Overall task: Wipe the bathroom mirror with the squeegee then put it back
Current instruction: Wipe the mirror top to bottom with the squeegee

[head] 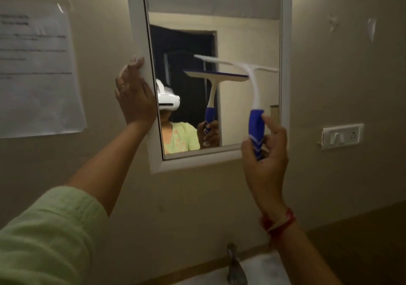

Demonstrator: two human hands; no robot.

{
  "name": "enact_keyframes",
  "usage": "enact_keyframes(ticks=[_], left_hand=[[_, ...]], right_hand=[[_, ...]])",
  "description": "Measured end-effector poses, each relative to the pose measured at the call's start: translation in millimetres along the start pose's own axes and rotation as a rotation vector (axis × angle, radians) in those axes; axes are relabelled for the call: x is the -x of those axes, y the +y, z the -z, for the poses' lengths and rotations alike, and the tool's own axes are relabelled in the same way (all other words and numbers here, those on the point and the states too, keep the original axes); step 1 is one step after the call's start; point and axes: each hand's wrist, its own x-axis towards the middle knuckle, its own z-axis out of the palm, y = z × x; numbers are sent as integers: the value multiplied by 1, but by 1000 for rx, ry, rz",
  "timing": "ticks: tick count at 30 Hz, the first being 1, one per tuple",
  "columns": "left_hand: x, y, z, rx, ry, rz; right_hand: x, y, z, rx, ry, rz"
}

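A white-framed mirror [285, 43] hangs on the beige wall. My right hand [267, 166] is shut on the blue grip of a white and blue squeegee [254, 91], held upright in front of the mirror's lower right part. Its white blade bar runs across the glass at mid height, and the glass shows its reflection just left of it. Whether the blade touches the glass I cannot tell. My left hand [134, 95] lies flat against the mirror's left frame edge, fingers wrapped on it.
A printed paper sheet [37, 71] is taped to the wall left of the mirror. A white switch and socket plate [341, 136] sits to the right. A metal tap [235, 267] and a pale basin edge lie below.
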Motion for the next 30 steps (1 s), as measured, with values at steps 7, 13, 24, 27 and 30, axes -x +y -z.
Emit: enact_keyframes(ticks=[7,13,24,27,30], left_hand=[[0,-4,-2,13,-1,-52],[0,-7,-3,24,-17,-72],[-1,-6,-2,30,-12,-82],[0,-4,-1,42,-13,-71],[0,-1,0,48,-8,-49]], right_hand=[[-137,-12,-13,172,45,220],[-198,-31,-38,274,-5,314],[-221,-36,-74,248,17,309],[-218,-37,-74,260,22,309],[-194,-27,-66,312,7,318]])
